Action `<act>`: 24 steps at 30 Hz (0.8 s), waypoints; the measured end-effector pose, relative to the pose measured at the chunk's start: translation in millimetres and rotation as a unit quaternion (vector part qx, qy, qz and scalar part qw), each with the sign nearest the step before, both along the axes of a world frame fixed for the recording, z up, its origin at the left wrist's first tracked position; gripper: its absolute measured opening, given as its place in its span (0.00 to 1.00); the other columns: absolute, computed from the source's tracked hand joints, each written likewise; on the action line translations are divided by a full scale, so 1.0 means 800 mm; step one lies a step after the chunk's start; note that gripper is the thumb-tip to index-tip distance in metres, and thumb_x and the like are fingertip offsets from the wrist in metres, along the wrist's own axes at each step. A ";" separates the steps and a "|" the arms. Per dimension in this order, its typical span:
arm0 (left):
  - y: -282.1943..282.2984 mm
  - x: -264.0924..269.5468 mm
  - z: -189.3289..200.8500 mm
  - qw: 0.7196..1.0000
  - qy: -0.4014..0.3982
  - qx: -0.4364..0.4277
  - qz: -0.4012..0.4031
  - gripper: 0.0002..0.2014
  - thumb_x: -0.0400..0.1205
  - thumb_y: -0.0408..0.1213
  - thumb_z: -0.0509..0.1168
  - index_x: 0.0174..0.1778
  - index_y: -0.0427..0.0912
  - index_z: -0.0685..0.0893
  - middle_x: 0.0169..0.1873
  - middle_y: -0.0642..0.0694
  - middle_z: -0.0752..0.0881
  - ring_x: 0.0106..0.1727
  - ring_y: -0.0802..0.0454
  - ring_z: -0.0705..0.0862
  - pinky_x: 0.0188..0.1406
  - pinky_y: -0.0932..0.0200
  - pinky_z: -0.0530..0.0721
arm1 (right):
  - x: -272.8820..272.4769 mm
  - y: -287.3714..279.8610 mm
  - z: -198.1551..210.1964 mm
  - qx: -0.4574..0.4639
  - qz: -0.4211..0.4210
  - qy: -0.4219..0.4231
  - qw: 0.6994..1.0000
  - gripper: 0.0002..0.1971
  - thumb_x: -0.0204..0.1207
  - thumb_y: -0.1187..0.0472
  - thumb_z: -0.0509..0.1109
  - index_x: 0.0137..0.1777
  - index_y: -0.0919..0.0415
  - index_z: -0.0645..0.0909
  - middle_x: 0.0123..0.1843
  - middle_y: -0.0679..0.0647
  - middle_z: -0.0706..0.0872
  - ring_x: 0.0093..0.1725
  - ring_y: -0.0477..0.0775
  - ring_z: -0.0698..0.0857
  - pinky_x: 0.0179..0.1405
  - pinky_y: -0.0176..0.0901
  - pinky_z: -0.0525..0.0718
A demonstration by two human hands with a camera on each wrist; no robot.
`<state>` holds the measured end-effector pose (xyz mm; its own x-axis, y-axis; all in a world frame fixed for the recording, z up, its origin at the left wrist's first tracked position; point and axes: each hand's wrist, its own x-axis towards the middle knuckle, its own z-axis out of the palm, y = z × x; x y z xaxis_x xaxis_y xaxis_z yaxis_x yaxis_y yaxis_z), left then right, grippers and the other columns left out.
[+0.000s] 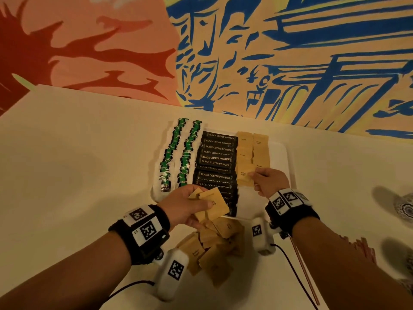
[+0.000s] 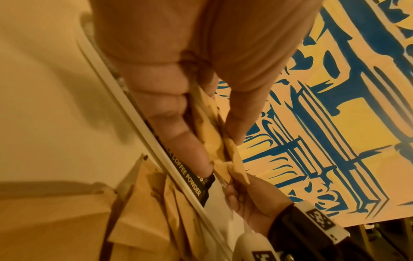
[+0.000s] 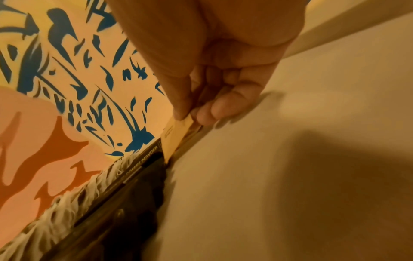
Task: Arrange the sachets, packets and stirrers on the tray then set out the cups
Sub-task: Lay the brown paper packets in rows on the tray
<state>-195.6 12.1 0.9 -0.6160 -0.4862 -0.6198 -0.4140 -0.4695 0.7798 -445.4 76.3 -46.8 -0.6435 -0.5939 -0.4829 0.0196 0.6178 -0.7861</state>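
Note:
A white tray [image 1: 288, 157] holds two rows of green tea bags [image 1: 188, 151], a column of black coffee powder packets [image 1: 216, 162] and two columns of brown sugar sachets [image 1: 260, 148]. My left hand [image 1: 190, 205] grips a small bunch of brown sugar sachets [image 1: 214, 205] over the tray's near edge; the left wrist view shows them [image 2: 212, 139] between thumb and fingers. My right hand [image 1: 267, 181] pinches one brown sugar sachet [image 1: 245, 175] low over the near end of the sugar columns; the right wrist view shows it [image 3: 175, 139] beside the coffee packets [image 3: 143, 162].
A loose heap of brown sugar sachets [image 1: 212, 247] lies on the table in front of the tray. Red stirrers [image 1: 306, 278] lie under my right forearm. A patterned cup [image 1: 404, 209] stands at the right edge. A painted wall [image 1: 290, 52] rises behind the table.

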 end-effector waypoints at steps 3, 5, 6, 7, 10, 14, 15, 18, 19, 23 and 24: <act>-0.001 -0.004 0.001 1.000 0.008 0.023 0.003 0.15 0.78 0.31 0.71 0.59 0.40 0.79 0.51 0.35 0.88 0.39 0.40 0.88 0.35 0.51 0.90 | -0.004 -0.008 -0.008 0.023 0.001 0.023 0.999 0.08 0.72 0.55 0.76 0.48 0.54 0.84 0.32 0.53 0.85 0.27 0.49 0.79 0.27 0.40 0.77; -0.002 -0.007 0.002 0.999 0.018 0.034 0.006 0.14 0.78 0.31 0.71 0.58 0.40 0.78 0.50 0.33 0.89 0.37 0.39 0.87 0.36 0.50 0.90 | -0.006 -0.010 -0.013 0.037 0.005 0.035 0.999 0.09 0.71 0.52 0.77 0.48 0.53 0.84 0.33 0.52 0.86 0.26 0.49 0.80 0.29 0.41 0.78; -0.002 -0.009 0.002 0.999 0.019 0.035 0.007 0.14 0.78 0.31 0.70 0.58 0.40 0.78 0.48 0.33 0.89 0.36 0.40 0.87 0.34 0.51 0.90 | -0.008 -0.011 -0.016 0.045 0.010 0.043 0.998 0.10 0.71 0.50 0.76 0.48 0.52 0.85 0.33 0.52 0.86 0.26 0.49 0.80 0.30 0.41 0.79; -0.003 -0.010 0.003 0.999 0.019 0.035 0.007 0.13 0.79 0.32 0.70 0.58 0.40 0.78 0.47 0.33 0.89 0.35 0.41 0.87 0.32 0.53 0.90 | -0.009 -0.011 -0.017 0.053 0.017 0.050 0.997 0.10 0.71 0.49 0.76 0.49 0.52 0.85 0.33 0.51 0.87 0.27 0.49 0.81 0.30 0.41 0.79; -0.005 -0.013 0.000 0.999 0.015 0.032 0.005 0.13 0.81 0.32 0.68 0.60 0.39 0.78 0.49 0.33 0.88 0.37 0.41 0.88 0.29 0.56 0.89 | -0.010 -0.010 -0.020 0.059 0.027 0.063 0.996 0.13 0.69 0.46 0.76 0.50 0.51 0.86 0.34 0.50 0.87 0.28 0.48 0.82 0.31 0.40 0.80; -0.009 -0.017 -0.005 0.999 0.008 0.030 0.011 0.13 0.82 0.31 0.66 0.62 0.40 0.78 0.50 0.34 0.88 0.37 0.41 0.89 0.30 0.54 0.89 | -0.009 -0.008 -0.021 0.064 0.036 0.085 0.994 0.13 0.69 0.46 0.75 0.48 0.51 0.84 0.38 0.50 0.88 0.34 0.51 0.85 0.35 0.44 0.85; -0.009 -0.018 -0.006 1.000 0.008 0.027 0.010 0.13 0.81 0.31 0.67 0.62 0.40 0.79 0.49 0.35 0.89 0.37 0.41 0.89 0.31 0.54 0.90 | -0.009 -0.007 -0.021 0.060 0.034 0.088 0.994 0.13 0.69 0.45 0.76 0.48 0.49 0.83 0.40 0.51 0.88 0.38 0.53 0.86 0.41 0.48 0.88; -0.010 -0.019 -0.006 1.000 0.005 0.016 0.013 0.12 0.81 0.32 0.68 0.60 0.41 0.80 0.45 0.38 0.90 0.35 0.43 0.89 0.32 0.53 0.90 | -0.004 -0.002 -0.011 0.040 0.019 0.088 0.995 0.11 0.68 0.46 0.77 0.46 0.48 0.81 0.42 0.53 0.88 0.40 0.55 0.86 0.49 0.56 0.89; -0.010 -0.019 -0.005 1.000 0.004 0.010 0.014 0.12 0.81 0.33 0.68 0.59 0.41 0.80 0.44 0.39 0.90 0.34 0.44 0.89 0.31 0.54 0.89 | 0.000 0.000 -0.005 0.030 0.011 0.090 0.995 0.11 0.70 0.47 0.76 0.47 0.49 0.80 0.43 0.54 0.88 0.39 0.54 0.86 0.48 0.55 0.89; -0.008 -0.024 -0.005 0.999 -0.005 -0.024 0.023 0.11 0.80 0.36 0.70 0.56 0.43 0.80 0.44 0.39 0.90 0.33 0.45 0.88 0.26 0.58 0.86 | 0.038 0.014 0.038 -0.029 0.072 0.060 0.995 0.09 0.78 0.51 0.68 0.52 0.54 0.81 0.44 0.53 0.88 0.36 0.50 0.84 0.37 0.43 0.87; -0.008 -0.026 -0.005 0.999 -0.006 -0.029 0.027 0.10 0.79 0.36 0.70 0.55 0.43 0.80 0.46 0.38 0.90 0.32 0.45 0.88 0.26 0.58 0.86 | 0.049 0.018 0.047 -0.039 0.101 0.033 0.994 0.09 0.79 0.51 0.67 0.52 0.54 0.81 0.43 0.53 0.88 0.36 0.49 0.85 0.35 0.41 0.85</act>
<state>-216.2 5.9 -3.0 -0.5804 -0.5540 -0.5968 -0.3982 -0.4462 0.8015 -406.4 90.5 -9.1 -0.5365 -0.7480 -0.3907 -0.1511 0.5406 -0.8276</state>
